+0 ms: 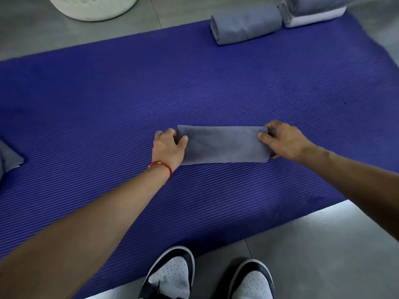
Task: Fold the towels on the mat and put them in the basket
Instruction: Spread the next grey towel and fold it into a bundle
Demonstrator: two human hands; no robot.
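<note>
The grey towel (224, 144) I'm working lies folded into a long narrow strip, flat on the purple ribbed mat (108, 100), roughly midway between the mat's left and right edges and closer to its near edge than its far one. Its surface is smooth, with one straight long edge facing me and the short ends tucked under my fingers.

My left hand (168, 148) grips the left end: the thumb lies on top of the cloth and the fingers curl round the end, the wrist with its red cord bracelet (161, 167) resting low over the mat. My right hand (280, 141) holds the right end the same way, thumb pressed on top, fingers wrapped round the edge and partly hidden beneath it. Both forearms reach out from the near edge, angled inward toward the strip.

Near the mat's far right corner sits a rolled grey towel (246, 23), and just beside it, at the corner, a stack of folded towels (313, 11) in grey and white. At the left edge I see a corner of another grey cloth (9, 157). The white basket (92, 7) stands on the floor beyond the far edge, only its lower part visible. My two shoes (172, 275) stand at the near edge
</note>
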